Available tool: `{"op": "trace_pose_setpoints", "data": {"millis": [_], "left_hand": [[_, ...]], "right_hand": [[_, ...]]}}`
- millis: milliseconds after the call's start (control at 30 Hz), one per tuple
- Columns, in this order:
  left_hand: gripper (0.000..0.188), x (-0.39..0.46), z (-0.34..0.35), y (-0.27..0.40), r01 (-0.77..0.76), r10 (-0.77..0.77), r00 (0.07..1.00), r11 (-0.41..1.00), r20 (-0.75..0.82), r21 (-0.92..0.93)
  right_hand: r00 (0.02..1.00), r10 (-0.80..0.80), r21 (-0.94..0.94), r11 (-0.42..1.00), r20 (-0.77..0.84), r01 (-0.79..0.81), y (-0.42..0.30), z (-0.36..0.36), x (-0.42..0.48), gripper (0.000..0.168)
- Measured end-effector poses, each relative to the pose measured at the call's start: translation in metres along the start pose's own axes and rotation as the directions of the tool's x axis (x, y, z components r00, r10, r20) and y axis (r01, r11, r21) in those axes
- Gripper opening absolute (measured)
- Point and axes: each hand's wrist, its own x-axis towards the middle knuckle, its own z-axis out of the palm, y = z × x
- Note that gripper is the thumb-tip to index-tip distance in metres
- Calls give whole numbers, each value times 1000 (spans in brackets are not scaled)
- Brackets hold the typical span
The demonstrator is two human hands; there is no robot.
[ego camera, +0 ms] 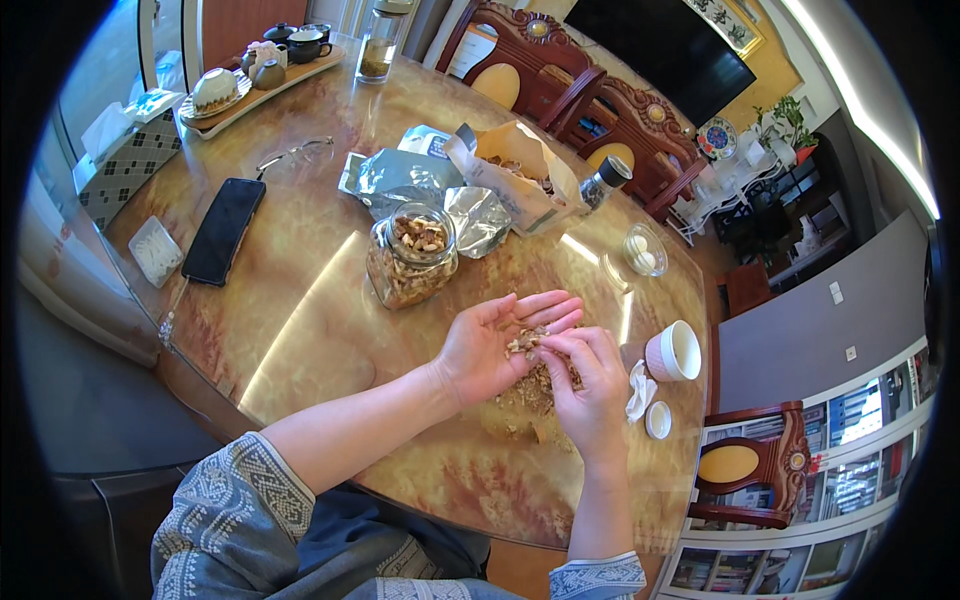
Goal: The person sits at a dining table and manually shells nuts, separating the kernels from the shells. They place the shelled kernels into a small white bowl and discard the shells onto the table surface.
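Note:
My left hand [484, 352] is palm up, fingers stretched out, with a small heap of shelled nut pieces [525, 341] that look like walnut lying in it. Over that palm, the thumb and fingertips of my right hand [589, 390] pinch at the heap, on what seems to be one piece. Crumbs and broken nut bits [536, 394] are spread on the marbled table [315, 375] beneath both hands, partly hidden by them. Beyond my left hand stands an open glass jar [412, 259] filled nearly to its mouth with nut kernels.
Behind the jar are silver foil bags [409, 176] and an open paper bag [517, 180] with brown contents. To the right sit a pink ramekin [671, 352], a crumpled tissue [640, 391], a small white cup [658, 420] and a glass bowl [645, 251]. A phone [223, 231] and eyeglasses [296, 156] lie left.

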Motion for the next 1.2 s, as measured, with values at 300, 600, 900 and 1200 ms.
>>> {"op": "trace_pose_setpoints", "data": {"millis": [300,600,900,1200], "left_hand": [[54,-1,-1,-3,26,-23,999,997,-45,68],[54,-2,-3,-3,11,-2,995,996,-103,91],[54,-2,-5,-5,27,-11,992,992,-130,125],[53,-1,-6,-5,16,-1,979,997,-203,72]], "right_hand": [[998,49,26,998,41,-50,2,8,0,15],[982,175,205,961,68,-185,7,11,0,13],[976,204,392,893,82,-219,14,16,-3,10],[777,375,845,-34,506,-534,11,-1,8,15]]}}
